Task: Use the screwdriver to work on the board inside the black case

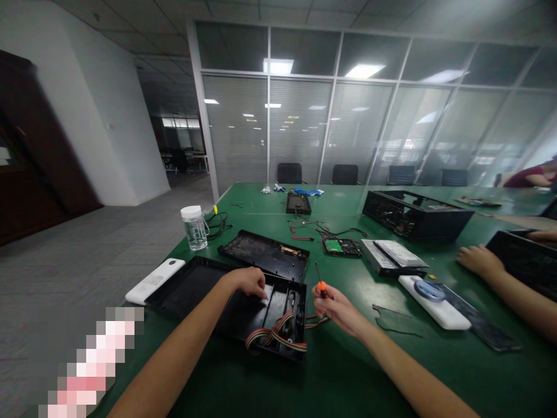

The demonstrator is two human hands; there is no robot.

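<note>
An open black plastic case [195, 290] lies on the green table [348, 371] in front of me, with a bundle of striped ribbon cable [274, 337] spilling over its near right corner. My left hand [248, 283] rests inside the case, fingers curled down onto its floor. Just right of the case, my right hand [335, 307] grips a small screwdriver with an orange handle [321, 285], its shaft pointing up. A second black cover panel [265, 255] lies just behind the case.
A white panel [154, 281] and a clear lidded cup [194, 227] sit at the left edge. A hard drive [342, 247], an optical drive [391, 258], a black chassis [413, 215] and a white strip [435, 302] lie to the right. Another person's hand [478, 260] rests at far right.
</note>
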